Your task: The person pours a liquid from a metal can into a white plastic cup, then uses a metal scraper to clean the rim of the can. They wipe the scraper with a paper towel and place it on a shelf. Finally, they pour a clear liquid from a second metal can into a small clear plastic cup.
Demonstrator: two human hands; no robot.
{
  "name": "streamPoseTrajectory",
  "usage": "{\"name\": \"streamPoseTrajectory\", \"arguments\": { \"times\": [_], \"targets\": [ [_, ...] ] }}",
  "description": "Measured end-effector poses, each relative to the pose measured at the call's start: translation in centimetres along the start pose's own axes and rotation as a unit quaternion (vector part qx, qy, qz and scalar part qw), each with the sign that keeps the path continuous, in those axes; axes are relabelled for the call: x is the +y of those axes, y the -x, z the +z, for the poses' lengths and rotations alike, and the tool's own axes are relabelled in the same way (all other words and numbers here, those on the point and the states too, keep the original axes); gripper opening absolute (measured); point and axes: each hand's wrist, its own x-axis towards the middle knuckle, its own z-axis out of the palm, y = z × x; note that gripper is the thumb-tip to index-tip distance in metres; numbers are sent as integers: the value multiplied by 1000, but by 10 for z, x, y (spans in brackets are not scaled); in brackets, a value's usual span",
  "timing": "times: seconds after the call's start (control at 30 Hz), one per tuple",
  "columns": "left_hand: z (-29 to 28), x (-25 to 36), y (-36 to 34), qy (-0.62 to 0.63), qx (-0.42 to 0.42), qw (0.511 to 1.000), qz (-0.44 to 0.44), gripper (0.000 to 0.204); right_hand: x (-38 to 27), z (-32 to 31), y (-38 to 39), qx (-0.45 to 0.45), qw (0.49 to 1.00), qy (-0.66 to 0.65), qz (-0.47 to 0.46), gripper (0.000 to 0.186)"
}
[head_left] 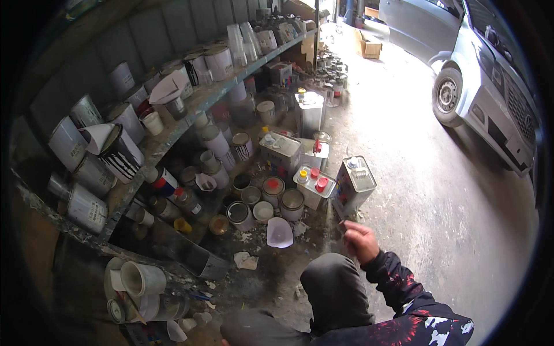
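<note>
My right hand [360, 242] is raised beside my knee, its fingers closed in a pinch. A small dark tip shows at the fingertips, too small to name. Just beyond the hand stands a rectangular metal can [355, 184] with a silver top and a grey cap. To its left is another metal can [314, 185] with yellow and red caps on top. Of my left hand [224, 342] only a sliver shows at the lower edge, by my other knee; its fingers are hidden. A white cut-open plastic piece [280, 232] lies on the floor ahead of my knees.
A paint-stained shelf [199, 109] with several paint cans runs along the left. Round tins [239, 214] and taller metal cans [310, 112] crowd the floor. Used tubs [143, 279] stand at the lower left. A silver vehicle [490, 86] with an open door is at the right.
</note>
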Motion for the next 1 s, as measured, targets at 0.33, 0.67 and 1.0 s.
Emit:
{"name": "streamPoseTrajectory", "arguments": {
  "times": [0.33,0.67,1.0],
  "targets": [
    [75,172,-64,153,-184,965,-108,36,12,-10,49,82,981,-173,-26,40],
    [253,116,-188,-14,-234,949,-209,43,14,-19,61,14,988,-147,-53,57],
    [371,56,-231,-26,-123,968,-215,34,19,-70,84,142,971,-141,-129,71]
  ]
}}
